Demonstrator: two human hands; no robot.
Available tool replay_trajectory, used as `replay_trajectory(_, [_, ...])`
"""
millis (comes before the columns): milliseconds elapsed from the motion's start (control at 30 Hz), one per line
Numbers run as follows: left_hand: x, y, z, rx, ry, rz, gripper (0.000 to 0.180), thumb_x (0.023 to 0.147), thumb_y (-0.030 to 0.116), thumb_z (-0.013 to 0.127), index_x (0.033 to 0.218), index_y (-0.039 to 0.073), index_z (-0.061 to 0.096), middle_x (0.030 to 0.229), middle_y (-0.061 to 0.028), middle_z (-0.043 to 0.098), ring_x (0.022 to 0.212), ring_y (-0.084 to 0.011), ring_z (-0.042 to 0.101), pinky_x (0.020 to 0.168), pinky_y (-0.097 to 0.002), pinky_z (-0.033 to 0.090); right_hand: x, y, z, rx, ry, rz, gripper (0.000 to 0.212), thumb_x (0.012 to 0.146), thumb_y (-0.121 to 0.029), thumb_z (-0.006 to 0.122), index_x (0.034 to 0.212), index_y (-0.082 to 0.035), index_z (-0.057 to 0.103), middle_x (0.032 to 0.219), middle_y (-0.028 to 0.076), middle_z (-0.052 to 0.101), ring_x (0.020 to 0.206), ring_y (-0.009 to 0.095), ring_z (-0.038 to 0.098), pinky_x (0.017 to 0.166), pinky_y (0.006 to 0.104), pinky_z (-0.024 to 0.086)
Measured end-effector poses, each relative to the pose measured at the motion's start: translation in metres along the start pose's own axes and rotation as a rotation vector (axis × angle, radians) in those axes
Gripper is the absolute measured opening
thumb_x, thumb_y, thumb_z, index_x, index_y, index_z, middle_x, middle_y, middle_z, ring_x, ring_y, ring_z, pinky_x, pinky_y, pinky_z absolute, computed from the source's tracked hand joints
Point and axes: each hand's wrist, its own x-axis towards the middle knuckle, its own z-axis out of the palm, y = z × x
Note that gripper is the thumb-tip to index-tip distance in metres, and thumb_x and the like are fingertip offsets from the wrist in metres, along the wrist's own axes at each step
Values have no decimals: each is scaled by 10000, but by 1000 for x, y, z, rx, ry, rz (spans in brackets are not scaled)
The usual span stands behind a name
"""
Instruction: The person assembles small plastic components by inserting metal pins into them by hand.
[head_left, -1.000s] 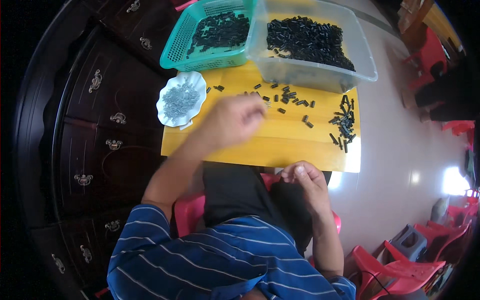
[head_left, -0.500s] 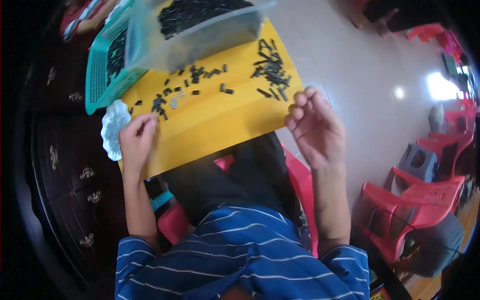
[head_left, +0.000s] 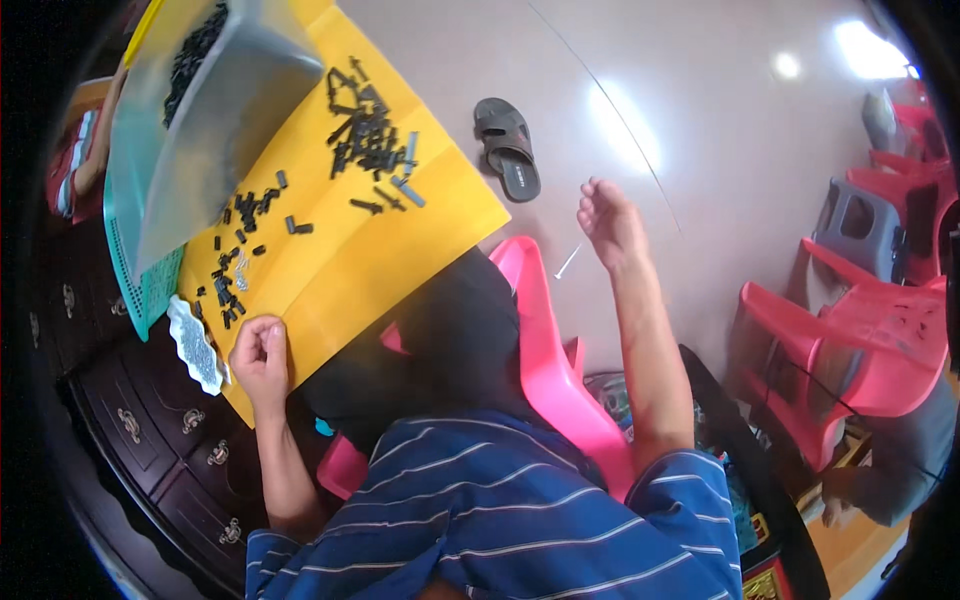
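My left hand (head_left: 262, 357) is closed at the near left edge of a yellow board (head_left: 370, 265), its fingers curled in; whatever they hold is hidden. Out over the floor, clear of the board, my right hand (head_left: 612, 225) has its fingers loosely extended with nothing visible in them. A thin pale stick-like piece (head_left: 568, 261) shows beside that hand. Small black cylindrical pieces (head_left: 298, 226) lie scattered on the board, with a few tiny silvery bits (head_left: 241, 270) among them. Farther back is a pile of longer black parts (head_left: 370, 130). A scalloped white dish (head_left: 193, 345) with grey contents sits left of my left hand.
A translucent bin (head_left: 235, 110) of black pieces stands on the board's far left, beside a green basket (head_left: 150, 290). Dark drawers (head_left: 150, 430) line the left. A sandal (head_left: 508, 150) lies on the floor; pink chairs (head_left: 850, 330) stand right. Another person's arm (head_left: 98, 150) shows far left.
The view has turned right, so the board and bins sit farther left. My right hand has moved away from the board's edge, out over the floor. My left hand remains closed by the near edge.
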Motion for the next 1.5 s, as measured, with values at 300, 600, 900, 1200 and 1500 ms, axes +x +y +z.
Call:
replay_trajectory(300, [-8,4,9,136,64,65,43,935,35,611,959,6,589,813,29,522,718,-50,438,652,-195,378,35,141,-128,-342,238,308,43,927,-107,551,926,-88,589,789,23,646,615,111,574,550,239,476])
replay_trajectory(600, [-9,3,7,124,84,72,39,942,42,593,942,12,568,830,21,522,723,-49,431,665,-191,370,32,197,-169,-589,318,324,133,893,-193,628,860,-64,617,680,6,593,546,102,530,469,248,397])
replay_trajectory(900, [-8,6,13,191,112,99,46,933,42,601,931,2,579,831,1,546,727,-70,457,665,-203,391,118,140,-54,-1412,44,-114,318,808,-365,687,944,-77,687,919,176,708,875,348,679,786,450,527])
replay_trajectory(1200, [-7,9,9,240,91,93,87,937,74,564,888,9,533,769,-2,491,672,-84,429,602,-222,345,183,204,0,-1911,-664,-330,206,775,-319,724,866,-142,671,867,103,704,865,317,685,749,437,539])
replay_trajectory(1500, [-10,16,11,236,101,16,55,917,36,559,889,16,516,766,0,484,679,-83,417,611,-235,334,199,245,22,-2084,-952,-276,177,836,-157,620,976,-127,726,1038,99,726,960,274,703,797,402,564])
